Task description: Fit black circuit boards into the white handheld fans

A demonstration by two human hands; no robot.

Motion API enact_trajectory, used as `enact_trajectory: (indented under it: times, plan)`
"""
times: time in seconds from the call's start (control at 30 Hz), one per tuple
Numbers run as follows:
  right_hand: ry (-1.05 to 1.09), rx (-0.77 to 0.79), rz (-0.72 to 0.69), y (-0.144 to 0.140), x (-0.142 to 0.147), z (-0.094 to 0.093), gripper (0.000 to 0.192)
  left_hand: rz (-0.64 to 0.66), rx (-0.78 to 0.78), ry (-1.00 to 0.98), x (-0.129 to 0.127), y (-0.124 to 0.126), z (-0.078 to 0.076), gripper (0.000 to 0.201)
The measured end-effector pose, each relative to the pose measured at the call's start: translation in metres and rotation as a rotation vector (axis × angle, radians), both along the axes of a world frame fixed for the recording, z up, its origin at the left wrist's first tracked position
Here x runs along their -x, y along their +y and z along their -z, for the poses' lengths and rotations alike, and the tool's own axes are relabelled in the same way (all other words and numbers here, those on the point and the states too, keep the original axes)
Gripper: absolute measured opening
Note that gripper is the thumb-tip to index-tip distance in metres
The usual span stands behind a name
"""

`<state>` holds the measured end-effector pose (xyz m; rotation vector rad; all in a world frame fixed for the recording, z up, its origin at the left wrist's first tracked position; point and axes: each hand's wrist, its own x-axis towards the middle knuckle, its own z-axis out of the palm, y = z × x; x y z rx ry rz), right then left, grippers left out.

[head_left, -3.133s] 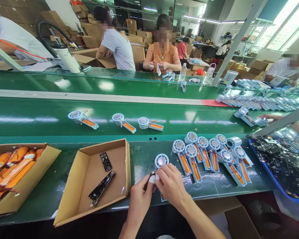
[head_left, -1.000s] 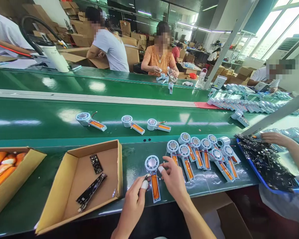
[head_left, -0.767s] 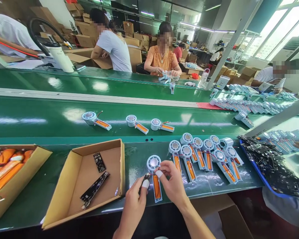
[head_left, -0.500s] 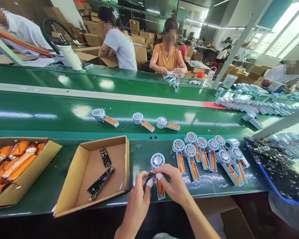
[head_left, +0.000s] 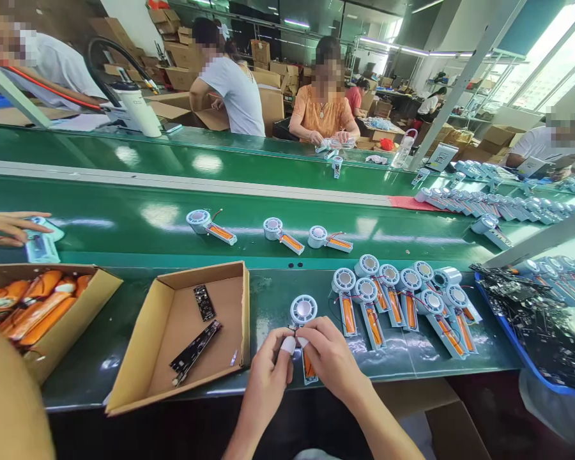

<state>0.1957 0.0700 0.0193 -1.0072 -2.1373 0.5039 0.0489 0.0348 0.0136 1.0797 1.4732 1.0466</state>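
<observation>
Both hands pinch the round-headed white fan unit w/ orange battery (head_left: 303, 319) flat on the green bench (head_left: 268, 300): left hand (head_left: 267, 377) and right hand (head_left: 329, 354) meet mid-handle, so bench takes the load.

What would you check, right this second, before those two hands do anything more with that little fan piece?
1. Fan unit lies flat on the green bench: ok.
2. Left hand and right hand both on the unit's handle: ok.
3. Orange battery sits in the handle: ok, partly hidden.
4. Small part under the fingertips seated: cannot tell.
5. Cardboard tray with black boards beside the left hand: ok.
6. Row of fan units apart from the right hand: ok.
</observation>
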Motion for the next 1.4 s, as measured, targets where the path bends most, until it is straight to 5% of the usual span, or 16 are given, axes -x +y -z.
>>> enact_trajectory:
  times: [0.5, 0.77, 1.0, 1.2, 1.4]
  plan:
    - [-0.202, -0.128, 0.154, 0.001, 0.007, -0.005, 0.024, -0.015, -0.200, 0.233, 0.004, -0.008, 0.001, 0.038]
    - [-0.382, -0.163, 0.156, 0.000, 0.012, -0.012, 0.019, 0.020, -0.680, 0.592, 0.011, -0.004, 0.018, 0.032]
    - [-0.584, -0.140, 0.126, 0.000, 0.010, -0.026, 0.020, 0.064, -0.798, 0.775, 0.014, -0.007, 0.016, 0.037]
    - [-0.528, -0.158, 0.078, 0.005, 0.004, -0.027, 0.018, 0.053, -0.608, 0.590, 0.015, -0.006, 0.011, 0.031]
    - [-0.170, -0.090, 0.100, 0.004, 0.002, -0.006, 0.021, 0.079, -0.468, 0.474, 0.023, -0.001, 0.003, 0.032]
